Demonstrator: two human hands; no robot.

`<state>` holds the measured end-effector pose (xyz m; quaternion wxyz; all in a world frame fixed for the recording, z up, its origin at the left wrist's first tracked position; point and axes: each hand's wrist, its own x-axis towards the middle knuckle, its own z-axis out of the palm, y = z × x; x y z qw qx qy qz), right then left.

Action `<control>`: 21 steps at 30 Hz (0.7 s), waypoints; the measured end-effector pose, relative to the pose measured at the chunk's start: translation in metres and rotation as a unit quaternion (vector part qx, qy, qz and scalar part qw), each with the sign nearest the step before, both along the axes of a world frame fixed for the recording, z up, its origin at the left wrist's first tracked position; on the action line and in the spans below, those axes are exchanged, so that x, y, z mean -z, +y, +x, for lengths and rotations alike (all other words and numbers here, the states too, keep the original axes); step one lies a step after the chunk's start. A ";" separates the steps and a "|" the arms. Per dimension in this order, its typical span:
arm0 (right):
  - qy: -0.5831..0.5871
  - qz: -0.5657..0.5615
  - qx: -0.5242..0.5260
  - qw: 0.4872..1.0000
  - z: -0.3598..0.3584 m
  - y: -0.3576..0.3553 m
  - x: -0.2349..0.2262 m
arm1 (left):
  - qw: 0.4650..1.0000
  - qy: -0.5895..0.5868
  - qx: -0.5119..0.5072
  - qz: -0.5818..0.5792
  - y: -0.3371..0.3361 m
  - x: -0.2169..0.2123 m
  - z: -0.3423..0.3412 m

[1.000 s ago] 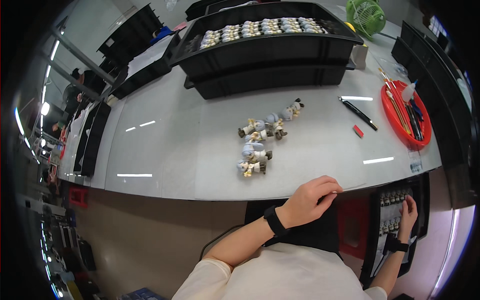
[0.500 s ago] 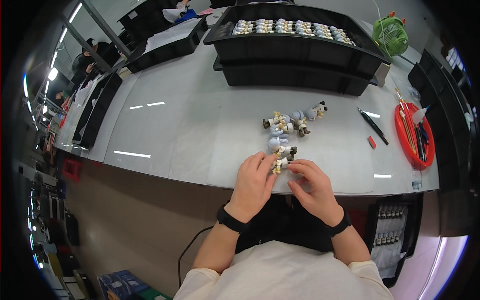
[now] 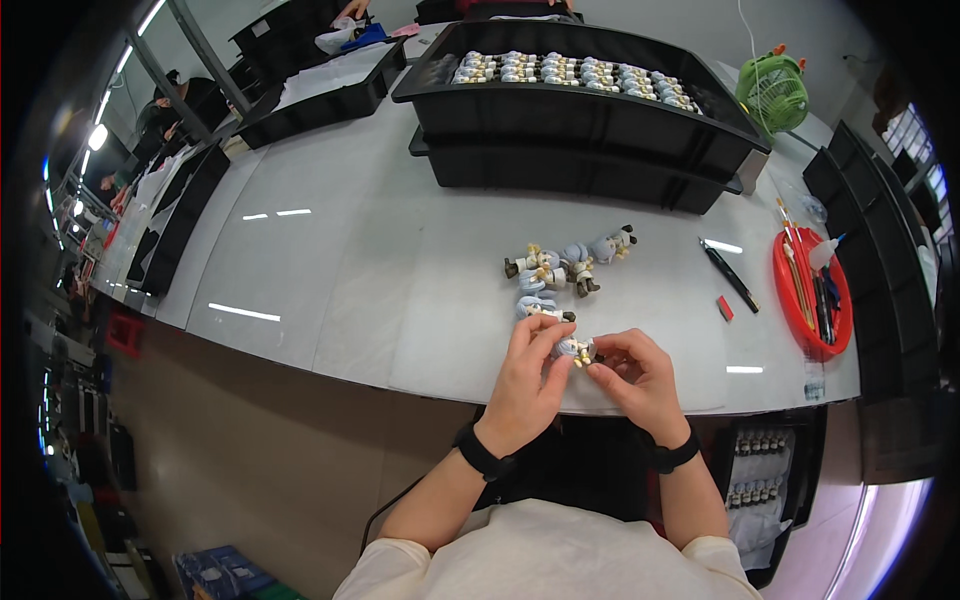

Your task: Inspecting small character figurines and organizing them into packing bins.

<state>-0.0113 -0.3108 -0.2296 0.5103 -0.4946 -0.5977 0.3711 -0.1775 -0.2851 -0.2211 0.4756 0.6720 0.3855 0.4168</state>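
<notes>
Figurines (image 3: 556, 71) (blue-haired, in rows) occupy black plastic bin (image 3: 590, 118); red oval tray (image 3: 823, 350) holds thin brushes (image 3: 797, 268); left hand (image 3: 525, 388) and right hand (image 3: 643, 384), nearly closed, pinch one white-clothed figurine (image 3: 577, 349).

No txt, labels, nos. or signs legible in pic.

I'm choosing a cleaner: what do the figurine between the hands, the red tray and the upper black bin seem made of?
Figurine: perhaps coloured plastic; moulded-looking shapes, finish too small to judge. Red tray: probably smooth plastic; even colour, rounded rim. Upper black bin: likely moulded plastic, semi-matt; ribbed wall, soft sheen.
</notes>
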 end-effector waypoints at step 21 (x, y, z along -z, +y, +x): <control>0.158 -0.009 0.076 0.985 0.003 0.000 0.006 | 0.912 -0.326 0.032 -0.245 0.013 0.016 0.034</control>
